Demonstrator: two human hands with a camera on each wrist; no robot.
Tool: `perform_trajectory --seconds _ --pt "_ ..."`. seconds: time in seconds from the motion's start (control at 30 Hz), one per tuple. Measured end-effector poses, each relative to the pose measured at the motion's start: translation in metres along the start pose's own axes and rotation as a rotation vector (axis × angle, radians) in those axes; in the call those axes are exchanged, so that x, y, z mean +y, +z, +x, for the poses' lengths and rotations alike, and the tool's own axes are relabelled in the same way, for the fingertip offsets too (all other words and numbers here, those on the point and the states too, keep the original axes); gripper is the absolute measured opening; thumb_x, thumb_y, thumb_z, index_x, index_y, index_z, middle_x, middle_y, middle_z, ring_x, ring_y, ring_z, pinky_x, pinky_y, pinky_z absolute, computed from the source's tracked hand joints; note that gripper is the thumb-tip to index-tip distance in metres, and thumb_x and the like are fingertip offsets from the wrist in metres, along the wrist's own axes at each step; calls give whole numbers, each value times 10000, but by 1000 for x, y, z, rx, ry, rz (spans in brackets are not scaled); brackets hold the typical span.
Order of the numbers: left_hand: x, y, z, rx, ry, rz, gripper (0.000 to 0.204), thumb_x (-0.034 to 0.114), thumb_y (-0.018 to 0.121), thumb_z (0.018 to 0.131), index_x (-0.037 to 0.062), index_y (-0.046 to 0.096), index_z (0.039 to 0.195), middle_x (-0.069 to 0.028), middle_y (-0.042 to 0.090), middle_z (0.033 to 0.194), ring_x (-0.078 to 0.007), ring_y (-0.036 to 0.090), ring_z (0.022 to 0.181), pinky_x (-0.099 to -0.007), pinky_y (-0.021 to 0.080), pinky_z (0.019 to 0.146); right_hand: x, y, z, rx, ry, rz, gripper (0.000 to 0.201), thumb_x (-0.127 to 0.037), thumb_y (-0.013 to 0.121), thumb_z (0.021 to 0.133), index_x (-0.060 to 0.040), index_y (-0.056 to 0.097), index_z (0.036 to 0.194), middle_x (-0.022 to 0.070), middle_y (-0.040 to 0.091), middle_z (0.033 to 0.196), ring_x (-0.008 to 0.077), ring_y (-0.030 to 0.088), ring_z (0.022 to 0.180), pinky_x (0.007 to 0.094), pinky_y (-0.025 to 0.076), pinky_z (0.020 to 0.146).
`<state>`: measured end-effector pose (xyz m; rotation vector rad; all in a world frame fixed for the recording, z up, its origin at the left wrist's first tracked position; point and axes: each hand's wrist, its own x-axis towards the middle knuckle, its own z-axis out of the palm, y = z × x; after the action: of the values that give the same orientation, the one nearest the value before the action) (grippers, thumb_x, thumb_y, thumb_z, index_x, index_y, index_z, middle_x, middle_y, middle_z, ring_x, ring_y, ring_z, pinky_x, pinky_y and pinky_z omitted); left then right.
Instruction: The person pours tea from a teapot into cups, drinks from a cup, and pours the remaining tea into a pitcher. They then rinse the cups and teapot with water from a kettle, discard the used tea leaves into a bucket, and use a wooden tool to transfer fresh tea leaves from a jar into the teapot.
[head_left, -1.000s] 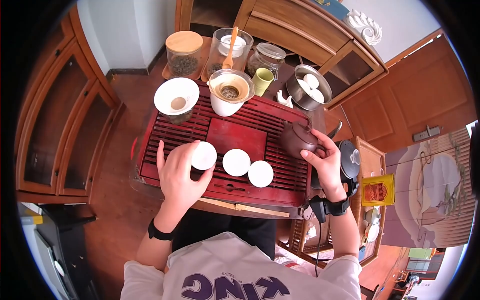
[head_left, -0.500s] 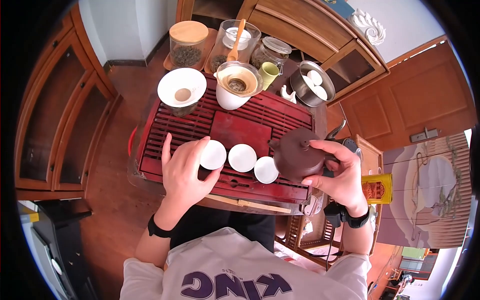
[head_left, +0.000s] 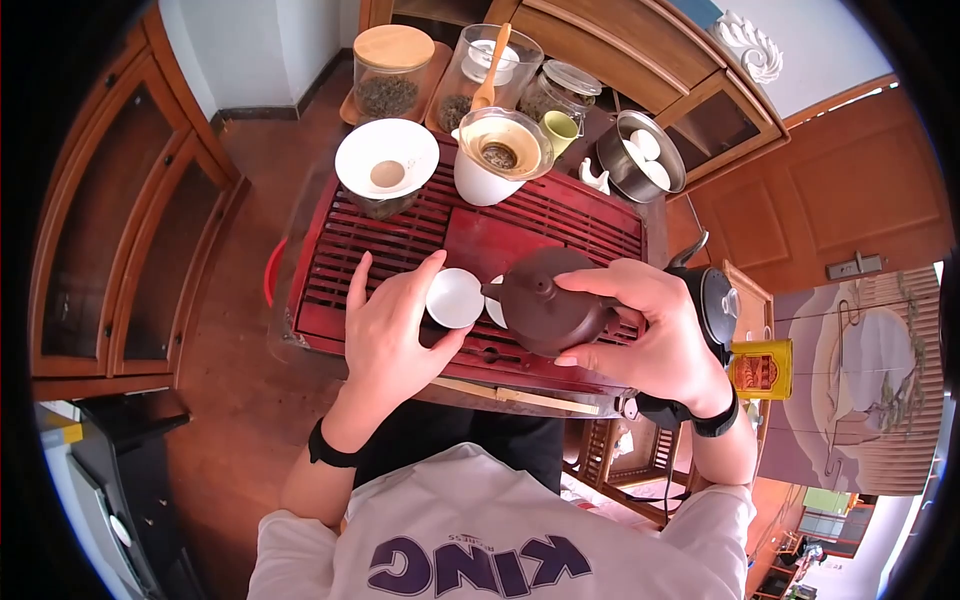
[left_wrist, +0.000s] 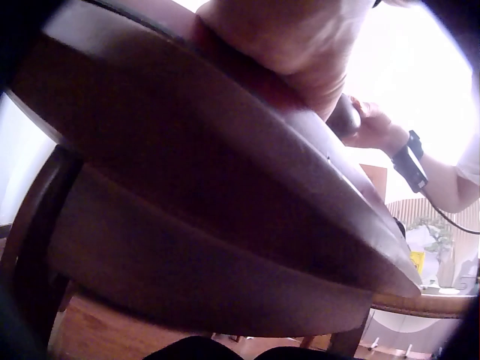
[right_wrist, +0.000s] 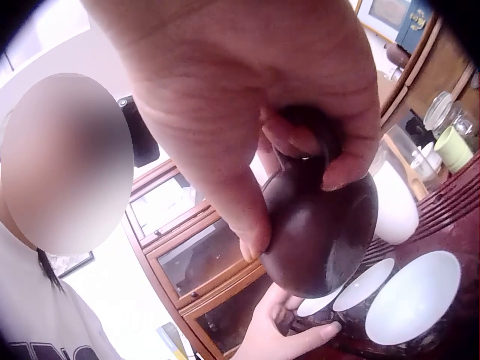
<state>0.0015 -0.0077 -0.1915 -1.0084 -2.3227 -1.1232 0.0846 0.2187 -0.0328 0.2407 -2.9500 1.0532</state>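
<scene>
My right hand point(head_left: 655, 330) grips a dark brown clay teapot point(head_left: 550, 315) by its handle, a finger reaching to the lid. The pot hangs over the right part of the cups, its spout pointing left, right at the rim of the leftmost white cup point(head_left: 455, 300). Thumb and index finger of my left hand point(head_left: 390, 335) hold that cup from its left side. A second white cup point(head_left: 496, 310) is mostly covered by the teapot in the head view. All three cups show in the right wrist view, with the third cup point(right_wrist: 414, 300) nearest that camera.
A slatted red tea tray point(head_left: 480, 232) lies beneath. At its back stand a white pitcher point(head_left: 487, 182) under a strainer point(head_left: 500, 135) and a wide white bowl point(head_left: 387, 150). Behind are a wooden-lidded tea jar point(head_left: 393, 75) and a steel pot point(head_left: 625, 170). A black kettle point(head_left: 717, 305) stands right.
My right hand has brought the teapot left from the tray's right side, over the cups, its spout now at the leftmost cup. My left hand keeps hold of that cup.
</scene>
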Motion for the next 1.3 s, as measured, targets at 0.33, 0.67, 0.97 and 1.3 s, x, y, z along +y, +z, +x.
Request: perform_trajectory --seconds 0.33,0.67,0.97,1.3 --pt "-2 0 1 3 -11 -35 810 208 876 675 59 528 1391 -77 703 1020 -225 678 923 -561 324 1148 -12 5 26 -69 -163 -179 619 -69 928 561 -82 725 1145 69 649 867 248 587 776 361 485 666" --pt "-1 0 1 10 -19 -25 823 199 873 681 72 519 1412 -82 698 1009 -233 678 947 -557 324 1149 -18 -12 13 -99 -99 -279 605 -33 900 559 -90 725 1136 69 621 837 266 589 801 372 498 704" --pt "0 -1 1 9 -29 -28 814 191 884 669 82 539 1398 -83 705 1047 -233 678 965 -555 326 1151 -25 -32 -13 -133 14 -394 567 -21 878 564 -89 741 1110 69 597 810 269 596 795 369 513 692" --pt "-2 3 0 64 -62 12 754 172 898 654 81 586 1335 -70 713 1088 -231 676 999 -551 324 1155 -29 -38 -17 -177 -76 -543 498 -25 816 585 -94 725 1069 84 615 835 302 622 808 406 531 659"
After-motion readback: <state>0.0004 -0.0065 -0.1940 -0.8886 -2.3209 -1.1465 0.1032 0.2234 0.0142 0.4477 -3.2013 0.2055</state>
